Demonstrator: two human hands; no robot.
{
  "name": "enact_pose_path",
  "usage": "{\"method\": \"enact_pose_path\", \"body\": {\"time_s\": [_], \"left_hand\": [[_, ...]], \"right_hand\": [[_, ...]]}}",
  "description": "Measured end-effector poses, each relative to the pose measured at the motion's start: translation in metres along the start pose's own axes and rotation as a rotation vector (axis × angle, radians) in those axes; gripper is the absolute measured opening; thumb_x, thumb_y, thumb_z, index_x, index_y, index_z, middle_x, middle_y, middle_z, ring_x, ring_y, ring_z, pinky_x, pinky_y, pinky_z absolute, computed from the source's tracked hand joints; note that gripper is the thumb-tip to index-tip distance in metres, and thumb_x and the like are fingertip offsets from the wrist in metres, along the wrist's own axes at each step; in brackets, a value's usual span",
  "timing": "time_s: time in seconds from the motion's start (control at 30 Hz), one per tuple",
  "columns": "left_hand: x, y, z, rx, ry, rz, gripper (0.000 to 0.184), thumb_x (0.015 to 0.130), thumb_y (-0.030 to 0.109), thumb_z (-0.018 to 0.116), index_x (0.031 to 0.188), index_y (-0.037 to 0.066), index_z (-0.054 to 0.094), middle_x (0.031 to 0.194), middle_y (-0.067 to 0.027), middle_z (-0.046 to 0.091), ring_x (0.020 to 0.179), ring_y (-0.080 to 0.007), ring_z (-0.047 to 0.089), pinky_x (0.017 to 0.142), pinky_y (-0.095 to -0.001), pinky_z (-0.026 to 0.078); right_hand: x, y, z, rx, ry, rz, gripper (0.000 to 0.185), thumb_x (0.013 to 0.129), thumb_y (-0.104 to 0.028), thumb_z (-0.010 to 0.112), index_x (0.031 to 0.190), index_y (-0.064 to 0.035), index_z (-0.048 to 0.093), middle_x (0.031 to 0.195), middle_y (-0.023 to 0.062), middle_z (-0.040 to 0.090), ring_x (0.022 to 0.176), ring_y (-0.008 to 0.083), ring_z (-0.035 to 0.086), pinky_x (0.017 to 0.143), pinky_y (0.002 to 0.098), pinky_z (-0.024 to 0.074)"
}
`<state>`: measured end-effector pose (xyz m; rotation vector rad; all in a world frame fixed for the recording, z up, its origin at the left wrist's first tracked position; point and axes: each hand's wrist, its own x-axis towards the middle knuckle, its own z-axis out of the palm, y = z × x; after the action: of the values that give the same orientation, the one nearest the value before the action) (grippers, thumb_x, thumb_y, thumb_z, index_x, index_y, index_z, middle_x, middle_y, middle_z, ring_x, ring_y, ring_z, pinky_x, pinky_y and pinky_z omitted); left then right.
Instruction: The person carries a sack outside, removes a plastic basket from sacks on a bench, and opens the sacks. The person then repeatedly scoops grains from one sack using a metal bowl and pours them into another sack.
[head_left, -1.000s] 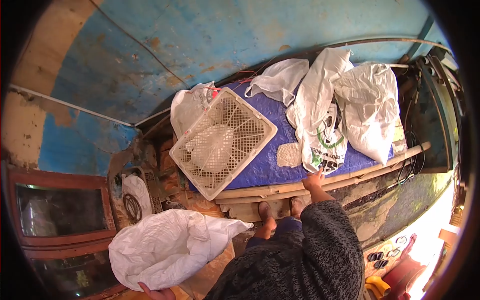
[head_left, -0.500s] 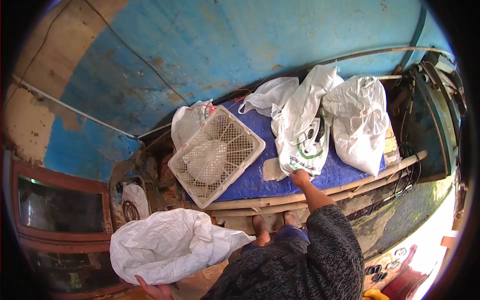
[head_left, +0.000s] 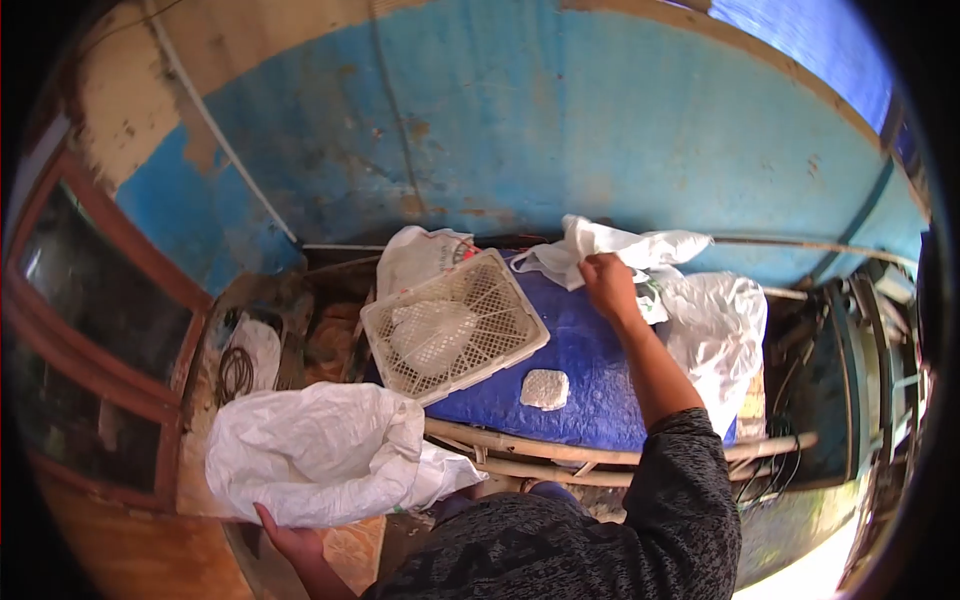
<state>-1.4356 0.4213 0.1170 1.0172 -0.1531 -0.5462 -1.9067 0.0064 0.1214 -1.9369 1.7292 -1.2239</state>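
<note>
A large white woven sack (head_left: 310, 440) with its mouth gaping is at the lower left. My left hand (head_left: 290, 543) holds its near rim, thumb outside, the other fingers hidden. At the wall side of the blue-covered bench, my right hand (head_left: 608, 285) is closed on a crumpled white printed sack (head_left: 610, 240); the fingertips are partly hidden. Close to that hand, a full white sack (head_left: 712, 330) leans at the right. A flat whitish block (head_left: 545, 389) lies on the blue cover (head_left: 590, 365). Left of it rests a white plastic basket (head_left: 455, 325), tilted, with a pale item showing through its mesh.
Behind the basket is another white bag (head_left: 420, 258) with red print. Bamboo poles (head_left: 560, 452) run along the bench's near edge. A blue wall (head_left: 480, 150) rises behind, a brown-framed glass cabinet (head_left: 110, 330) stands left, and metal frames (head_left: 860, 340) stand right.
My right hand has moved away from me toward the wall, dragging the printed sack off the flat block, which now shows whole. My view has tilted up. My left hand still holds the woven sack.
</note>
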Motion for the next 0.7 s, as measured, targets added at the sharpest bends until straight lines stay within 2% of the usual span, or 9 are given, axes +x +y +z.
{"method": "enact_pose_path", "body": {"time_s": [0.03, 0.13, 0.33, 0.43, 0.53, 0.63, 0.7], "left_hand": [[0.002, -0.004, -0.008, -0.072, -0.045, -0.022, 0.073, 0.092, 0.046, 0.055, 0.145, 0.004, 0.028, 0.147, -0.0117, 0.036, 0.133, -0.0300, 0.035, 0.111, -0.0425, 0.027], [-0.003, -0.009, -0.017, -0.101, 0.003, -0.012, 0.073, 0.092, 0.046, 0.056, 0.145, 0.004, 0.029, 0.146, -0.0112, 0.037, 0.133, -0.0294, 0.036, 0.110, -0.0424, 0.028], [-0.011, -0.011, -0.026, -0.127, 0.026, -0.013, 0.074, 0.091, 0.048, 0.057, 0.143, 0.003, 0.032, 0.144, -0.0113, 0.039, 0.131, -0.0287, 0.039, 0.109, -0.0415, 0.031], [-0.013, -0.015, -0.030, -0.138, 0.038, -0.009, 0.074, 0.090, 0.049, 0.057, 0.143, 0.002, 0.033, 0.144, -0.0116, 0.040, 0.130, -0.0285, 0.040, 0.108, -0.0409, 0.031], [-0.010, -0.026, -0.045, -0.158, 0.056, -0.010, 0.075, 0.090, 0.050, 0.057, 0.143, 0.002, 0.032, 0.144, -0.0119, 0.040, 0.130, -0.0283, 0.040, 0.108, -0.0406, 0.031], [-0.011, -0.033, -0.047, -0.177, 0.078, -0.009, 0.076, 0.090, 0.050, 0.057, 0.143, 0.002, 0.031, 0.144, -0.0120, 0.039, 0.131, -0.0281, 0.039, 0.109, -0.0404, 0.031], [-0.012, -0.036, -0.046, -0.186, 0.087, 0.004, 0.077, 0.090, 0.050, 0.057, 0.143, 0.002, 0.031, 0.145, -0.0121, 0.038, 0.131, -0.0280, 0.038, 0.109, -0.0403, 0.030]], "right_hand": [[0.010, -0.017, -0.006, -0.027, 0.010, -0.063, 0.028, 0.085, -0.024, 0.063, 0.094, 0.0013, 0.069, 0.094, 0.0249, 0.064, 0.086, 0.0405, 0.063, 0.078, 0.0451, 0.0504], [0.036, -0.060, -0.015, -0.114, 0.043, -0.223, 0.028, 0.086, -0.023, 0.063, 0.098, 0.0017, 0.066, 0.098, 0.0222, 0.062, 0.087, 0.0399, 0.062, 0.079, 0.0443, 0.0494], [0.079, -0.145, -0.010, -0.105, 0.033, -0.419, 0.027, 0.085, -0.022, 0.063, 0.100, 0.0007, 0.065, 0.102, 0.0207, 0.061, 0.092, 0.0387, 0.061, 0.082, 0.0430, 0.0486], [0.086, -0.188, -0.003, -0.047, 0.122, -0.564, 0.028, 0.084, -0.019, 0.064, 0.103, 0.0011, 0.064, 0.104, 0.0196, 0.060, 0.093, 0.0384, 0.060, 0.083, 0.0428, 0.0486], [0.079, -0.219, 0.010, 0.025, 0.140, -0.680, 0.027, 0.083, -0.016, 0.067, 0.103, 0.0012, 0.063, 0.108, 0.0197, 0.060, 0.099, 0.0381, 0.059, 0.086, 0.0413, 0.0484], [0.054, -0.222, 0.035, 0.037, 0.118, -0.807, 0.035, 0.082, -0.014, 0.068, 0.112, 0.0006, 0.059, 0.114, 0.0207, 0.056, 0.102, 0.0396, 0.057, 0.087, 0.0418, 0.0483], [0.023, -0.217, 0.055, 0.093, -0.022, -0.788, 0.039, 0.081, -0.012, 0.067, 0.116, 0.0014, 0.055, 0.113, 0.0209, 0.053, 0.105, 0.0392, 0.055, 0.089, 0.0425, 0.0472]]}}
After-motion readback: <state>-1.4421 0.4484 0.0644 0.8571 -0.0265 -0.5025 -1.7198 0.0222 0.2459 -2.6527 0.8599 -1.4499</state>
